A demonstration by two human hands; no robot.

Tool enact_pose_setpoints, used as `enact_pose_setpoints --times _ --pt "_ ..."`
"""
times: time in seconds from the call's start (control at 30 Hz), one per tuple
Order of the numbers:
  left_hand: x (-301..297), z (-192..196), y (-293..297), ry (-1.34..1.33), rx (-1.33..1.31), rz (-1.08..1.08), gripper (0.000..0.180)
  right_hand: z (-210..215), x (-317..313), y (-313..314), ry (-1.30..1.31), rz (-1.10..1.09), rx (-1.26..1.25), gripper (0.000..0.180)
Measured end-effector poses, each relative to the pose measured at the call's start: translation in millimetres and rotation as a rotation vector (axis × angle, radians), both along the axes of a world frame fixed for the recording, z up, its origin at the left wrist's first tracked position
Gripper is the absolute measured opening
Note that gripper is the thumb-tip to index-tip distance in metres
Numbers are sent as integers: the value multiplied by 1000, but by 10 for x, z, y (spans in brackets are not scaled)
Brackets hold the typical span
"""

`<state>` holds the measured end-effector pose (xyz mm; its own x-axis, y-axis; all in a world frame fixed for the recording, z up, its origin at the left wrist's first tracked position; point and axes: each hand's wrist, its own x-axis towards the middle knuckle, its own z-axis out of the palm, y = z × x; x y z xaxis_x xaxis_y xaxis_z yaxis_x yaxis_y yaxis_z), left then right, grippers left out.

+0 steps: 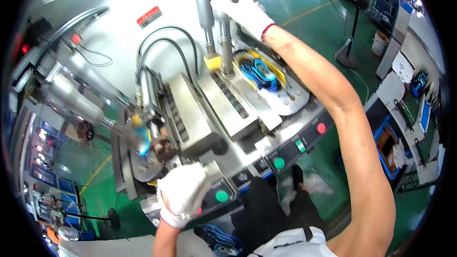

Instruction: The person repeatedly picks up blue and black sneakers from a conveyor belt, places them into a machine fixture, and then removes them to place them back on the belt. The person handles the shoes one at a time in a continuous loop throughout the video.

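**Left hand (183, 192) at the front, right hand (245, 13) at the back of a steel machine (240, 156)**

Both hands wear white knitted gloves. The left is bent over the machine's front left corner, hiding part of the control panel and most of a red button (198, 211); whether it grips anything cannot be told. The right reaches past the machine's right side to the upright cylinders (224, 33), one digit stretched out against them; its grip cannot be told either.

Below that hand, a blue shoe (259, 72) sits in the yellow-lined cradle (282, 79) near the machine's right edge, the right forearm passing just beside it. The cylinders stand at the cradle's left, one ending in a yellow pad (213, 62). Toward the left edge, a blurred blue item (144, 142) lies beneath slanting cylinders (78, 97).

Two steel blocks (190, 114) fill the middle, black hoses (166, 41) arching behind them. Green buttons (279, 163) line the front edge. Farther out, beyond the right edge, stand a floor fan (354, 19), a pale bucket (380, 44) and a blue bin (386, 162).
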<state>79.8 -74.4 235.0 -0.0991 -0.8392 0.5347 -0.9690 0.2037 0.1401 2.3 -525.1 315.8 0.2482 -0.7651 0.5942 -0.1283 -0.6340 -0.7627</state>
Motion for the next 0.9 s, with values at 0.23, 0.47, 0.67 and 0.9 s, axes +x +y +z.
enact_pose_setpoints --times 0.23,0.47,0.67,0.9 --pt "546 1644 -2158 -291 -421 109 33 305 92 -222 145 177 80 88" --pt "1005 3074 -3550 -478 -652 411 50 426 -93 -186 344 208 89 122" --pt "2474 4067 -4364 -1318 -378 640 41 401 -39 -82 298 272 -49 95" --pt "1967 3906 -4160 -957 -451 523 40 265 243 -431 262 123 -156 63"
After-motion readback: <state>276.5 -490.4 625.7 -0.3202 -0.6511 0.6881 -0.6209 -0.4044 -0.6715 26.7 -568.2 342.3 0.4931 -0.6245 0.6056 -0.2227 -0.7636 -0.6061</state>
